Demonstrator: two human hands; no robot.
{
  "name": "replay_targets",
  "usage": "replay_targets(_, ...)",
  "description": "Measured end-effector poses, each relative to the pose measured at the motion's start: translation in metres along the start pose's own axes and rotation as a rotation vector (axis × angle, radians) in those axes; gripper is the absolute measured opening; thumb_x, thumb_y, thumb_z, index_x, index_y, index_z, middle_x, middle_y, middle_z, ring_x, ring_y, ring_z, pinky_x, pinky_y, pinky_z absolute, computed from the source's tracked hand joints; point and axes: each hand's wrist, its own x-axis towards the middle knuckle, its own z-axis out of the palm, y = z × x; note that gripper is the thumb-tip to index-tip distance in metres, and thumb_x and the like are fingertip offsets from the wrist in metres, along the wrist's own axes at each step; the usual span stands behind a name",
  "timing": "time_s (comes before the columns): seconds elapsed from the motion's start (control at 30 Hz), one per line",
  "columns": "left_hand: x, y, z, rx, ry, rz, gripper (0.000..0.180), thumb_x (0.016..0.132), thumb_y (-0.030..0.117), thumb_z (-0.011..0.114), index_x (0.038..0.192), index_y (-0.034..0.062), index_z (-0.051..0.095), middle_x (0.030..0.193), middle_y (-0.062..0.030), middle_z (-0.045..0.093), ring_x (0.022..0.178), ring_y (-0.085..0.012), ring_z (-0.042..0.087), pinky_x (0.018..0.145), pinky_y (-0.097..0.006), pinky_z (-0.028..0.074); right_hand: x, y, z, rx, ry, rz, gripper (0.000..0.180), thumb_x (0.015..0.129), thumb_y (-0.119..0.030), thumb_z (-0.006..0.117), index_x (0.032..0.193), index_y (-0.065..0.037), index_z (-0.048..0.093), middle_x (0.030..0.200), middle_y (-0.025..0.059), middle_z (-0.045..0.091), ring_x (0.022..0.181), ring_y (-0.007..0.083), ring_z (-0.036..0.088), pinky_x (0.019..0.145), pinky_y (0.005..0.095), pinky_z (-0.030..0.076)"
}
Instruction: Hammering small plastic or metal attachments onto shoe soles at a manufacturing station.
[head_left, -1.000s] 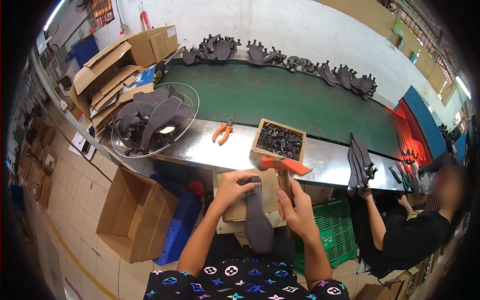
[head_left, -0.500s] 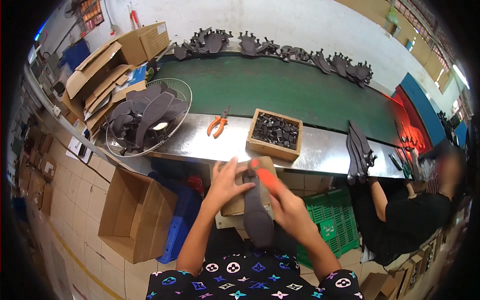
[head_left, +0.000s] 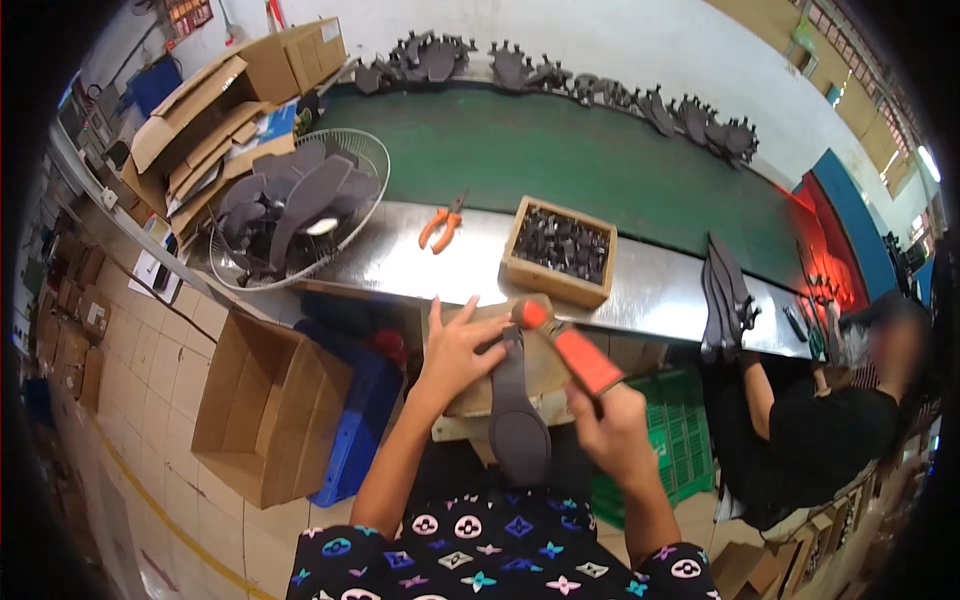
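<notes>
A dark grey shoe sole (head_left: 520,430) lies lengthwise in front of me, its narrow end on a tan block (head_left: 550,375) and its wide end near my lap. My left hand (head_left: 457,352) is at that narrow end, thumb and index finger closed against it, the other fingers spread. The sole's tip is partly hidden by the fingers. My right hand (head_left: 615,430) is wrapped round an orange-red hammer (head_left: 587,362). The hammer's head is just above the sole's tip, close to my left fingertips; whether it touches cannot be told.
On the metal ledge are orange-handled pliers (head_left: 441,228), a wooden box (head_left: 560,285) of small black parts and a wire basket (head_left: 380,175) of soles. Behind runs a green belt (head_left: 560,150). A cardboard box (head_left: 265,400) and green crate (head_left: 680,430) flank me. A person (head_left: 820,420) sits at right.
My right hand has moved right and down a little with the hammer, whose blur has lessened. The left hand stays at the sole. The whole view has shifted slightly.
</notes>
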Motion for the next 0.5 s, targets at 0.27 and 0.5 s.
replay_targets(0.27,-0.072,0.064,-0.045,-0.792,-0.257,0.006,0.021,0.094,0.017,0.069,0.104,-0.0012,0.076,0.082,-0.0068,0.066,0.07,-0.0167,0.06,0.064,-0.03,0.046,0.004,0.053,0.023,-0.327,-0.14,-0.044,0.053,0.091,-0.006,0.068,0.142,-0.001,0.054,0.097,0.0183,0.065,0.078,0.0368,0.069,0.068,0.0408,0.056)
replay_targets(0.5,-0.097,0.097,-0.068,-1.224,-0.54,-0.21,0.027,0.101,0.016,0.06,0.112,-0.0044,0.073,0.099,-0.0094,0.07,0.1,-0.0199,0.064,0.09,-0.033,0.049,0.006,0.036,0.023,-0.07,-0.537,-0.113,0.035,0.095,-0.015,0.066,0.127,-0.001,0.067,0.112,0.0134,0.071,0.108,0.0317,0.066,0.092,0.041,0.051)
